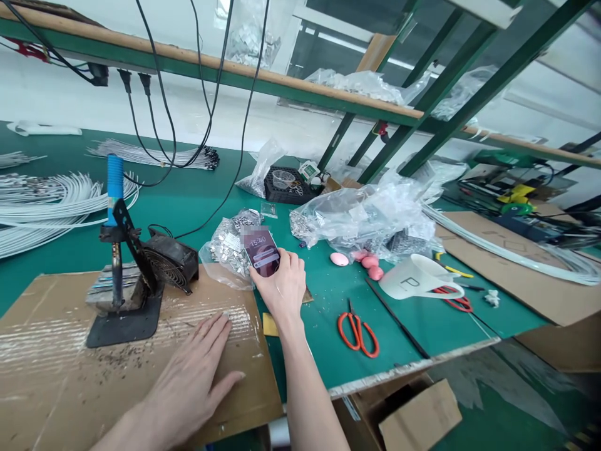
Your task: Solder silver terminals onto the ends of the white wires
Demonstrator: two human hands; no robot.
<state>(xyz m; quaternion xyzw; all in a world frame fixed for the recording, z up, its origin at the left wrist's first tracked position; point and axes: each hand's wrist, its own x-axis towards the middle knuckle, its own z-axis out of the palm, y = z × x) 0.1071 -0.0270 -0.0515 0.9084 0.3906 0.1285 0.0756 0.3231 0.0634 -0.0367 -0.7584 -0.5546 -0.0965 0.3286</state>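
Note:
My right hand [282,283] is closed around the lower part of a smartphone [263,254], whose lit screen shows a clock reading. Behind the phone lies a clear plastic bag of small metal parts [225,244]. My left hand [195,369] rests flat on a cardboard sheet [42,376], fingers stretched out and holding nothing. Beyond that hand, a soldering iron with a blue handle [115,188] stands upright in a black holder [124,329], next to a small black fan [171,260].
Orange-handled scissors [359,335], a thin black rod [397,319] and a white measuring jug [416,279] lie to the right. Large plastic bags [366,216] sit behind them. Bundles of white cable [61,213] fill the left. Black cords [244,125] hang from the shelf [197,59].

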